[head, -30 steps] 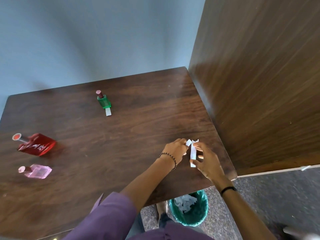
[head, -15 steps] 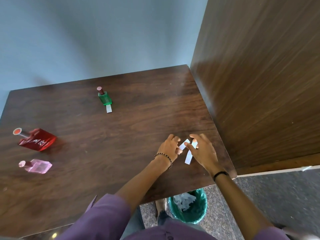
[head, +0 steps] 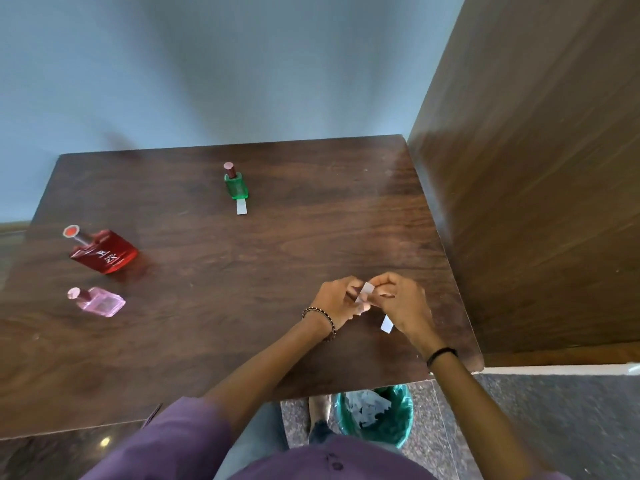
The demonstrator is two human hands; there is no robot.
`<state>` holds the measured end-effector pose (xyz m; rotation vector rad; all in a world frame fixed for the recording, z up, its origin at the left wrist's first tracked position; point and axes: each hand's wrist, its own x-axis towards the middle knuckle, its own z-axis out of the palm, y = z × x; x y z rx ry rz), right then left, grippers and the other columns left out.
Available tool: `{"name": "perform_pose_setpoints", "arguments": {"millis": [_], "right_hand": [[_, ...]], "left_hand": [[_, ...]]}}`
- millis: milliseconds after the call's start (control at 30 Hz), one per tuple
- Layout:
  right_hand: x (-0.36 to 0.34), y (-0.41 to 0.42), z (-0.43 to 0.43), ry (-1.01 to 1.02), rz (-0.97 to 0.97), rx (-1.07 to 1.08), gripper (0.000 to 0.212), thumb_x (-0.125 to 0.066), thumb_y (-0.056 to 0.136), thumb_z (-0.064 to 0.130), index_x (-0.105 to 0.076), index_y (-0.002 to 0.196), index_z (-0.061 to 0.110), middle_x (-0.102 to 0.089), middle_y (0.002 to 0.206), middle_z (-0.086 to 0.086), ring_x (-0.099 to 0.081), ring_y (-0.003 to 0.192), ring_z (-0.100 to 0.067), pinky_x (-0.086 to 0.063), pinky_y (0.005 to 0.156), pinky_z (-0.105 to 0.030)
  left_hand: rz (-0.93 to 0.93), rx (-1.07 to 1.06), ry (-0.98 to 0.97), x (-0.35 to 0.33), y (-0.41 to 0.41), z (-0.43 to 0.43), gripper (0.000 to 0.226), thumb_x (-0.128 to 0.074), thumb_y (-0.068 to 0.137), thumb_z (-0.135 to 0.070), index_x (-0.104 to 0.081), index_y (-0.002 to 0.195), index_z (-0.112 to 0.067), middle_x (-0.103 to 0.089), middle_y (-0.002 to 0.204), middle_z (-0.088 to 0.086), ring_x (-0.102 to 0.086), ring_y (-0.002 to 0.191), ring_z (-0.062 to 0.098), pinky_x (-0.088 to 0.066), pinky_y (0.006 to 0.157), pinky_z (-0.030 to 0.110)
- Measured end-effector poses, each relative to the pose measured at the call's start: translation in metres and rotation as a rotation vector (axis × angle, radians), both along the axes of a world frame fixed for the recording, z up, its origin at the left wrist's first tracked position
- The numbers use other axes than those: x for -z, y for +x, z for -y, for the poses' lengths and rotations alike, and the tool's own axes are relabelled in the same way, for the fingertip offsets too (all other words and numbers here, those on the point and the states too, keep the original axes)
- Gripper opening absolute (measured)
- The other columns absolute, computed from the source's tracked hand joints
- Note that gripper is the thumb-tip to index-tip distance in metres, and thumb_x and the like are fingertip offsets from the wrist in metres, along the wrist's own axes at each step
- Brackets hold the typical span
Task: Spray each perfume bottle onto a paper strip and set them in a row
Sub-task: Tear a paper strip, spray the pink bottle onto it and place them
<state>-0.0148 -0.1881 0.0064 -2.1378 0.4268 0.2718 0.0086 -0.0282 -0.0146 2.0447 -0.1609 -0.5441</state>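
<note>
A green perfume bottle point(head: 236, 183) stands at the back middle of the dark wooden table point(head: 214, 271), with a white paper strip point(head: 241, 206) lying at its base. A red bottle point(head: 104, 252) and a smaller pink bottle point(head: 98, 301) stand at the left. Near the table's right front, my left hand point(head: 337, 301) and my right hand point(head: 401, 303) meet and pinch a white paper strip point(head: 365, 292) between their fingertips. Another piece of white paper point(head: 387, 323) shows below my right palm; whether it is held or lies on the table I cannot tell.
A tall brown wooden cabinet point(head: 536, 202) closes off the table's right side. A blue wall runs behind. Under the front edge, a green-lined bin point(head: 375, 415) holds several paper scraps on a speckled floor.
My hands stay near the table's right front and have drawn close together, now both pinching the strip. A lower paper piece now sits under my right palm. The bottles have not moved.
</note>
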Motion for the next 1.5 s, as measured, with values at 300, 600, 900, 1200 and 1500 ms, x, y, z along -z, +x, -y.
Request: {"name": "perform_pose_setpoints", "arguments": {"millis": [300,600,900,1200,1500], "right_hand": [[-0.008,0.025,-0.065,0.09,0.059,-0.276,0.016,-0.078,0.085,0.038,-0.078,0.089,0.023,-0.075,0.073,0.01,-0.069,0.068,0.0,-0.052,0.069,-0.018],[-0.011,0.061,-0.187,0.066,0.06,-0.591,0.008,-0.075,0.088,0.027,-0.074,0.092,0.019,-0.076,0.078,0.005,-0.069,0.062,-0.001,-0.05,0.066,-0.014],[-0.01,0.083,-0.338,0.108,0.074,-0.899,0.025,-0.077,0.086,0.029,-0.071,0.106,0.015,-0.076,0.101,0.004,-0.069,0.086,-0.007,-0.05,0.077,-0.012],[0.011,0.086,-0.429,0.104,0.108,-1.145,0.043,-0.08,0.08,0.035,-0.065,0.117,0.019,-0.073,0.111,0.002,-0.068,0.102,-0.019,-0.056,0.086,-0.042],[-0.005,0.081,-0.358,0.293,0.046,-0.901,0.024,-0.068,0.093,0.037,-0.063,0.103,0.016,-0.074,0.094,0.001,-0.07,0.084,-0.013,-0.052,0.079,-0.023]], "left_hand": [[-0.217,-0.325,-0.252,-0.02,-0.012,-0.079,0.004,-0.075,0.086,-0.013,-0.071,0.087,-0.015,-0.073,0.072,0.013,-0.069,0.062,0.014,-0.061,0.063,0.026],[-0.278,-0.855,-0.304,-0.008,-0.03,-0.179,0.009,-0.067,0.091,-0.013,-0.067,0.093,-0.004,-0.068,0.059,0.004,-0.064,0.045,0.005,-0.05,0.043,0.018],[-0.294,-1.04,-0.111,-0.002,-0.034,-0.255,0.019,-0.071,0.069,-0.036,-0.069,0.087,-0.029,-0.075,0.08,-0.004,-0.071,0.079,0.017,-0.053,0.068,0.029],[-0.316,-1.081,-0.21,0.008,-0.036,-0.271,0.021,-0.065,0.085,-0.003,-0.061,0.072,-0.019,-0.07,0.083,0.013,-0.071,0.09,0.034,-0.059,0.079,0.046],[-0.273,-0.977,-0.354,0.018,-0.043,-0.26,0.009,-0.061,0.092,0.004,-0.069,0.093,0.0,-0.071,0.086,0.014,-0.072,0.063,0.004,-0.054,0.063,0.017]]}}
